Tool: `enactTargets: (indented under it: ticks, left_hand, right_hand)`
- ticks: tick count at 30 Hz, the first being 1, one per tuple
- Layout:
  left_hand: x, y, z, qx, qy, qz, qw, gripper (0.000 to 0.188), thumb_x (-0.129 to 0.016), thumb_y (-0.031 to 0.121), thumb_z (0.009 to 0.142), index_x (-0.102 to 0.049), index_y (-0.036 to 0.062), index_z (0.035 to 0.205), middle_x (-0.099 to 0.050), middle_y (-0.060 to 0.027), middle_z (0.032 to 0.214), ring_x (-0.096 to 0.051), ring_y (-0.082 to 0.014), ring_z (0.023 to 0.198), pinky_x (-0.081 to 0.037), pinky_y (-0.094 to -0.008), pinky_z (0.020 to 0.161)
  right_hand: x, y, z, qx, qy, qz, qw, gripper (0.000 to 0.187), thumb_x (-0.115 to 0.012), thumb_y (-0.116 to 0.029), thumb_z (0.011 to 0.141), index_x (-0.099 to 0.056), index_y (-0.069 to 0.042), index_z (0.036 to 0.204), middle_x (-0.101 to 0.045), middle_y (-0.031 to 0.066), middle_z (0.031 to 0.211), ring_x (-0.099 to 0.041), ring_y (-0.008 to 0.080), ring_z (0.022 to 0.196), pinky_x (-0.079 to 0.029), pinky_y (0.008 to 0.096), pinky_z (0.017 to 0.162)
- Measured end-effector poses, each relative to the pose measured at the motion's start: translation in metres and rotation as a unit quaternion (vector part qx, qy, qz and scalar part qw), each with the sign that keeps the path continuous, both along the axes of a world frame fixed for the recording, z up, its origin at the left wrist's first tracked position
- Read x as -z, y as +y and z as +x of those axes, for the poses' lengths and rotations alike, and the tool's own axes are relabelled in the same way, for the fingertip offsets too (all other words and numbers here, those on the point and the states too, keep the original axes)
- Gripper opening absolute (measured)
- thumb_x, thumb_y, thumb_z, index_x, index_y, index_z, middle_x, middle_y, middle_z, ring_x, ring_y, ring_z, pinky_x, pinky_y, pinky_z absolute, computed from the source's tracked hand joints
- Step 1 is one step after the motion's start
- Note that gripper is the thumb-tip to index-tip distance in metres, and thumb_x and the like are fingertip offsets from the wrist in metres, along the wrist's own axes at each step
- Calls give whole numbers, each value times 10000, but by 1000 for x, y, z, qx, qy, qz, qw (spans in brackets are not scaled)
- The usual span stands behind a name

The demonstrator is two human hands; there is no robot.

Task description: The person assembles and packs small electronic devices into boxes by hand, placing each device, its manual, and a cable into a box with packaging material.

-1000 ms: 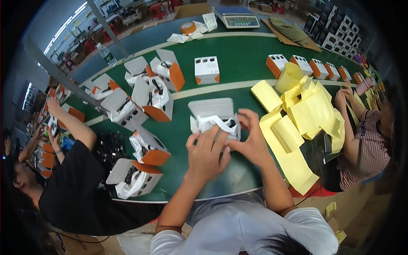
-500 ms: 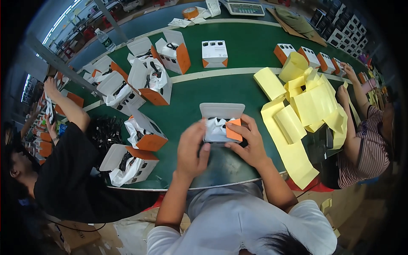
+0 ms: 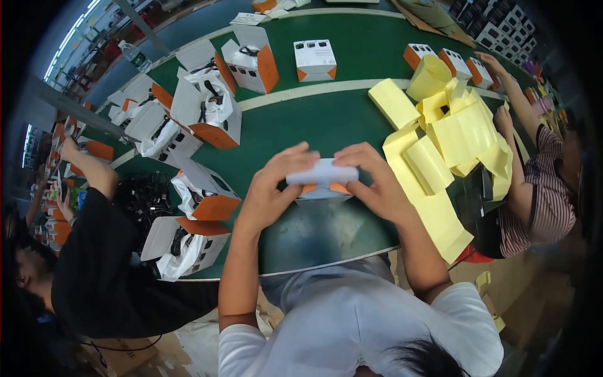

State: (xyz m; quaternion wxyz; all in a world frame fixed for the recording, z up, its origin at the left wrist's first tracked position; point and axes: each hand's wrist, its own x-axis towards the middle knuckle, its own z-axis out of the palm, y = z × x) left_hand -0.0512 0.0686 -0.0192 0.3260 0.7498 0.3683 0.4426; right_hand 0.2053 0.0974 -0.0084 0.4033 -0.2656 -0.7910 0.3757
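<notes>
Between the fingers (image 3: 367,155), white box (image 3: 323,176)

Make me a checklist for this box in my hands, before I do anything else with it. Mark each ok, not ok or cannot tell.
1. Both hands at the box: ok. Left hand and right hand are on either side.
2. Orange side flaps turned in: ok. Orange shows beneath the lid on both sides.
3. Lid fully closed: not ok. It tilts over the opening, with orange showing below its edge.
4. Contents seated: cannot tell. The lid and hands hide them.
5. Left fingers' grip: cannot tell. They are blurred.
6. Yellow sheets apart from the box: ok. They lie beyond the right hand.
</notes>
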Motion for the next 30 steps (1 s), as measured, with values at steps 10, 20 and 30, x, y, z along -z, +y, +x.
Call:
enactTargets:
  ticks: [10,20,30]
  left_hand:
    - [-8,-24,5,-11,49,76,996,435,-822,43,724,-716,62,1146,-671,-136,1339,-585,-387,1273,-469,-457,1057]
    - [6,-32,3,-37,109,125,986,398,-815,110,770,-736,100,1160,-647,-125,1376,-558,-401,1297,-454,-500,1078]
    - [19,-50,21,-143,198,191,951,418,-800,242,805,-717,170,1208,-569,-107,1472,-457,-408,1396,-319,-608,1147]
  right_hand:
    - [-8,-27,4,12,-48,-45,998,419,-835,-135,811,-699,-97,1205,-493,165,1441,-598,285,1202,-488,367,973]
    - [-1,-36,0,37,-23,-99,994,341,-795,-40,825,-726,-102,1154,-482,184,1494,-547,347,1314,-476,412,1045]
    - [47,-38,-4,85,-50,83,992,519,-805,-131,834,-621,-195,1316,-370,242,1581,-539,444,1311,-516,444,1016]
